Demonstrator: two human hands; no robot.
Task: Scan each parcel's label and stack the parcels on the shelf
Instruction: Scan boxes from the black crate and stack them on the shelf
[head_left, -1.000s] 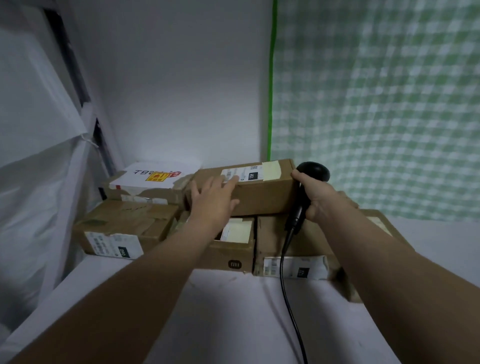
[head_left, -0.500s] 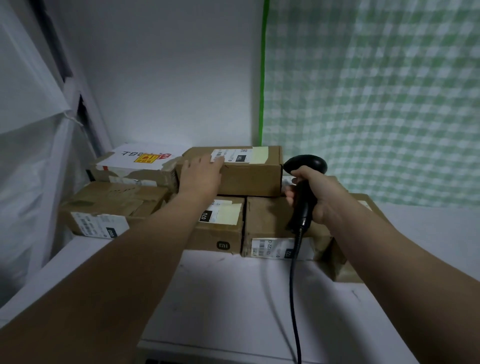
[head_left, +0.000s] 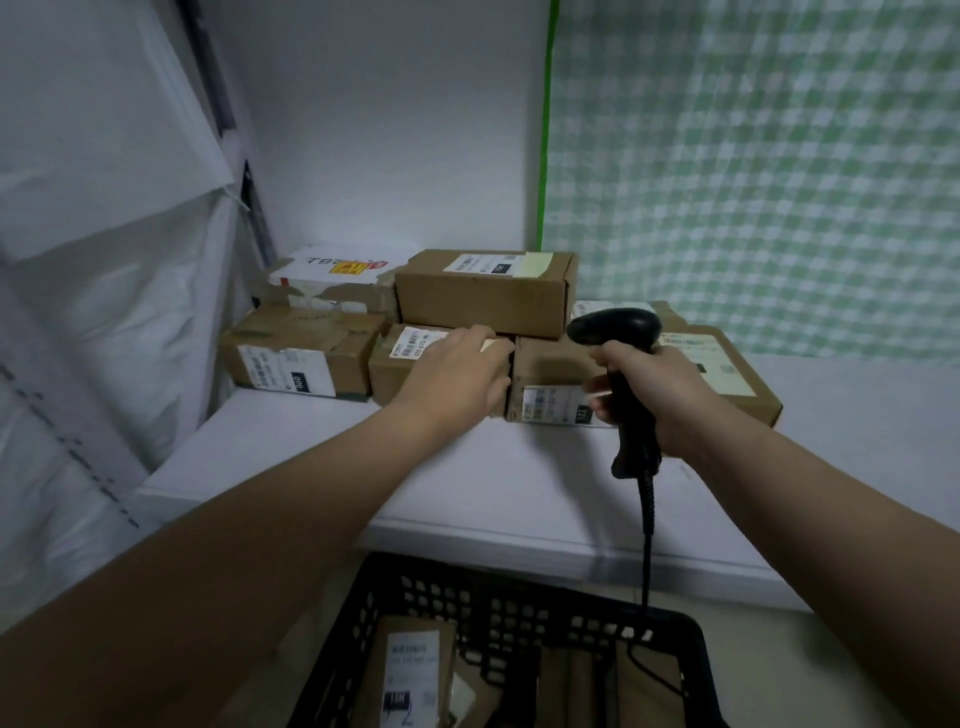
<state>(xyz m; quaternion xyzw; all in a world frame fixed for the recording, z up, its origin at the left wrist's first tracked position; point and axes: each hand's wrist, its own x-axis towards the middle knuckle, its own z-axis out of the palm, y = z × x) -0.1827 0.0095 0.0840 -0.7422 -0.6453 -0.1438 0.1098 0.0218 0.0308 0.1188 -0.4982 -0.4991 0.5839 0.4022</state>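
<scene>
In front of me a plain, pale grey wall (head_left: 395, 130) runs up out of sight, dull in the dim, cool light. To my right hangs a green-and-white checked cloth (head_left: 753, 156), its left edge trimmed with a bright green strip (head_left: 544, 130) that meets the wall. On my left, white plastic sheeting (head_left: 93, 260) drapes in loose folds over a dark upright (head_left: 215, 88). Below all this the white shelf (head_left: 519, 493) stretches wide, its front edge nearest me.

030 on left parcel lbl (head_left: 285, 370), others blurry
</scene>
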